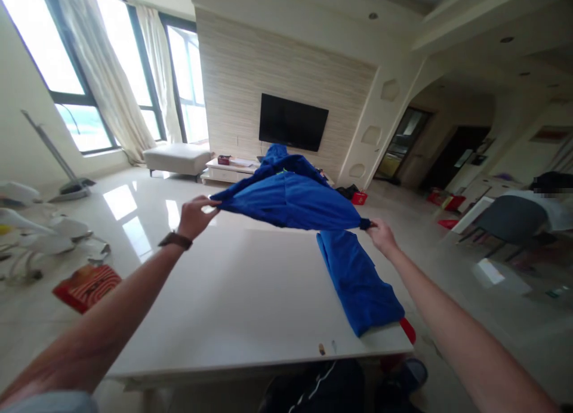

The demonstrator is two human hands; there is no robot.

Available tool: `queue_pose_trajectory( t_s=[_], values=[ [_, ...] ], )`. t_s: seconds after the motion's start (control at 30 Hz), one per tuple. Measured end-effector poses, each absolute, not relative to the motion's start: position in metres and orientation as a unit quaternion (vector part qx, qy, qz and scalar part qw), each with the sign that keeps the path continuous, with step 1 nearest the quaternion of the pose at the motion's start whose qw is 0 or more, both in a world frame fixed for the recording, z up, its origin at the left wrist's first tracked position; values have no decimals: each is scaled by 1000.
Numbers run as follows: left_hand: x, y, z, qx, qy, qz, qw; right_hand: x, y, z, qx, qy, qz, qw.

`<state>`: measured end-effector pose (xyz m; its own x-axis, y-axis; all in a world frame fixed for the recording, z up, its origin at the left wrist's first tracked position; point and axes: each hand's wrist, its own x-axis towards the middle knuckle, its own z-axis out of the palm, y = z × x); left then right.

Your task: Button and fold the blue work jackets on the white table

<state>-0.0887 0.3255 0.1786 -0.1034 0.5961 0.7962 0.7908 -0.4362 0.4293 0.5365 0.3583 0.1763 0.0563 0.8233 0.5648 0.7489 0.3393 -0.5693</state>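
Note:
A blue garment (290,201) hangs in the air above the far side of a white table (250,299), stretched between both hands. At its left corner my left hand (197,216) pinches the cloth between thumb and fingers. My right hand (382,236) grips the dark cuff-like end on the right. The rest of the garment billows away behind the stretched edge. Another blue piece of clothing (360,281), folded into a long shape, lies on the right side of the table.
Two small objects (322,348) lie at the table's near edge. A red patterned bag (87,286) stands on the floor at left. A television (293,122) hangs on the far wall. At far right a person (557,207) is beside a grey chair (510,217).

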Motion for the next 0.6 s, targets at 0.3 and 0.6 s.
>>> queue_pose_trajectory(
  t_s=[0.3,0.6],
  values=[
    [-88,186,-143,-698,-629,-251,-231,527,219,-51,-685,-694,196,103],
    [-78,170,-218,-581,-797,-125,-108,527,203,-107,-683,-687,228,-99]
  ],
)
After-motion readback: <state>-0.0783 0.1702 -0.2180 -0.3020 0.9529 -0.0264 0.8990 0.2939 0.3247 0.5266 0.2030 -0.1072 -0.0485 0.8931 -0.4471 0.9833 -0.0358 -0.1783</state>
